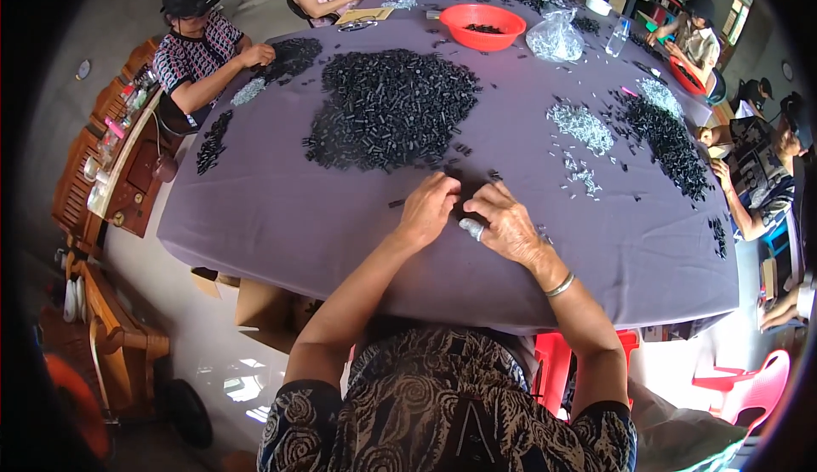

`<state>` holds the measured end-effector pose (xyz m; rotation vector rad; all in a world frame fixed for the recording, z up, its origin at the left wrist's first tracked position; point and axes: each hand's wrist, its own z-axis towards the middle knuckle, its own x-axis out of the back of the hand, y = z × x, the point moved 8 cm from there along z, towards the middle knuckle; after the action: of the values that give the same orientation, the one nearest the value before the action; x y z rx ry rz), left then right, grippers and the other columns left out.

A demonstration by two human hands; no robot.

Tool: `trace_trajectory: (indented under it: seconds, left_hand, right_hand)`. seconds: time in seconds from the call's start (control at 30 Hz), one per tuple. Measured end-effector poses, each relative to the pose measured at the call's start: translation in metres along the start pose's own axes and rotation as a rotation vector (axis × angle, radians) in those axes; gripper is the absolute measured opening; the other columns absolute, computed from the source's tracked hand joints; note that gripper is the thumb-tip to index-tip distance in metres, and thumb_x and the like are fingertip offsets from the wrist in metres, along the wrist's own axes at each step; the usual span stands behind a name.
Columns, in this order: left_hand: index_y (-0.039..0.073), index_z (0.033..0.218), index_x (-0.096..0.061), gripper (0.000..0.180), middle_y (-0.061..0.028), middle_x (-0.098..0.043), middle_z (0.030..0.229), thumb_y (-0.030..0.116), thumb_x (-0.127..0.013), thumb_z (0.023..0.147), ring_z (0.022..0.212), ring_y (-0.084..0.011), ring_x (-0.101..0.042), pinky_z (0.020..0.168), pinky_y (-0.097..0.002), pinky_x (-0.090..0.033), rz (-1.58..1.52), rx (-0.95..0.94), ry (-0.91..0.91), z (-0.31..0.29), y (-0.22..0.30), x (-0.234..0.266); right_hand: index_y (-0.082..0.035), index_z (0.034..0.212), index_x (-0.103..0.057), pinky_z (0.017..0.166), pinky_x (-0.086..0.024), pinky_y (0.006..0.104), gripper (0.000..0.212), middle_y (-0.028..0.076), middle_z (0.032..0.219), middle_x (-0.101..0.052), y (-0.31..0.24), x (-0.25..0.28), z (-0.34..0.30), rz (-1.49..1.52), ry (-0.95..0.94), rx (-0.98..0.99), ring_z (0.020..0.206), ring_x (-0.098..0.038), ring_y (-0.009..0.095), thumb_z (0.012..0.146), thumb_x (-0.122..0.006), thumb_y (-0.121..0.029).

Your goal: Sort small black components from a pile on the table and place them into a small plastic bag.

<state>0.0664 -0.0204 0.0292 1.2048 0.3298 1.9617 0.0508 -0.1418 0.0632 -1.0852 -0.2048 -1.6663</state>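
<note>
My left hand [431, 210] and my right hand [507, 227] are close together over the near middle of the table, fingers curled and pinched. Whatever they hold is too small and hidden to make out. Grey wrapping [471, 229] covers the tip of my right thumb, and a bracelet [561, 285] is on that wrist. Just beyond my hands lie a few loose small black pieces [462, 149]. Farther off spreads a large heap of small black cylindrical pieces [396, 106]. To the right, small clear pieces [582, 128] are scattered in a pile.
A purple-grey cloth [281, 217] covers the table. Toward the back stand a red basin [482, 28] with black pieces, a clear plastic bag [555, 38] and a bottle [619, 38]. Another black pile [668, 144] lies right. Several people sit around, one person [200, 51] at left.
</note>
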Motion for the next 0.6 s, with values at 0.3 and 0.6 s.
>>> trace_trajectory:
  seconds: [0.3,0.6]
  left_hand:
    - [0.0,0.09,-0.056,0.012,-0.0119,-0.06,0.082,-0.001,-0.059,0.078,0.072,-0.0247,-0.059,0.065,-0.0326,-0.047,-0.241,-0.004,0.007,0.001,0.001,-0.002]
    - [0.001,0.095,-0.062,0.014,-0.0026,-0.057,0.077,0.001,-0.06,0.081,0.066,-0.0078,-0.051,0.059,-0.0231,-0.042,-0.497,0.107,-0.059,0.0,0.012,-0.003]
  right_hand:
    - [-0.009,0.082,-0.063,0.072,-0.042,0.0396,0.018,0.003,0.086,-0.054,0.013,-0.004,-0.002,-0.108,-0.053,-0.04,0.088,-0.05,0.024,0.064,-0.066,-0.006]
    - [-0.004,0.092,-0.056,0.072,-0.046,0.0408,0.026,0.012,0.085,-0.056,0.019,0.011,0.0,0.151,0.081,-0.102,0.079,-0.054,0.034,0.066,-0.06,-0.002]
